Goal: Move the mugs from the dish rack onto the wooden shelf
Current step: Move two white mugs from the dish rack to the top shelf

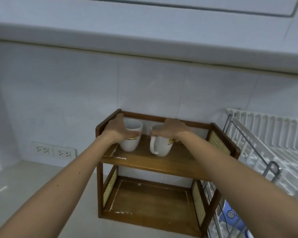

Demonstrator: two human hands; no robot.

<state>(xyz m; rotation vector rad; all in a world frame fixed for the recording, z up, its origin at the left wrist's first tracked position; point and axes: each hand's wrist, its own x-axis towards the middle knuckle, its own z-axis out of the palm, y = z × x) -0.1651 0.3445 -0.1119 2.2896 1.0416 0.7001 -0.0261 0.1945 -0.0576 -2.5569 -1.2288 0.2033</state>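
On the top board of the wooden shelf [162, 162], at 9 o'clock, your left hand [117, 130] grips the left mug [131, 138]. Toward 3 o'clock your right hand [170, 129] grips the right mug [162, 145]. Both stand placed. The dish rack [265, 134], further right, shows no mug; its lower part is unclear.

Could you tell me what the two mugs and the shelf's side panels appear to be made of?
Left mug and right mug: likely glazed ceramic, white and smooth with a soft sheen. Side panels: seemingly woven cane or rattan, pale yellow with a fine mesh pattern, framed in dark wood.
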